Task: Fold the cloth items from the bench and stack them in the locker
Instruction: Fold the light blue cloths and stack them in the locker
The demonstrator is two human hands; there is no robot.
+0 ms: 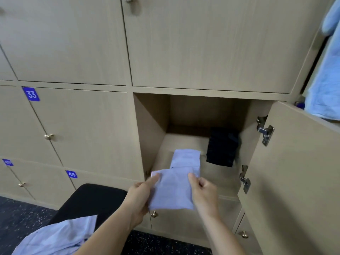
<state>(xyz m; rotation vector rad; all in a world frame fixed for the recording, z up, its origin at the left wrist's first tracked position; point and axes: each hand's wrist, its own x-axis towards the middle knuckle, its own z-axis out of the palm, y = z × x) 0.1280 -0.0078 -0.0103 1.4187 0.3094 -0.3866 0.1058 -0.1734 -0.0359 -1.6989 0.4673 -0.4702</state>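
Observation:
A folded pale lilac cloth [173, 190] hangs in front of the open locker [152, 129], held at the locker's front edge. My left hand [140, 196] grips its left side and my right hand [203, 192] pinches its right edge. Inside the locker lies another folded lilac cloth [185, 157], and a folded black cloth [221, 147] sits to its right near the back. An unfolded lilac cloth [55, 238] lies on the black bench [88, 199] at the lower left.
The locker door [294, 172] stands open to the right, with metal hinges. A light blue cloth [325, 74] hangs over the door at the upper right. Closed numbered lockers surround the open one. Dark speckled floor runs below.

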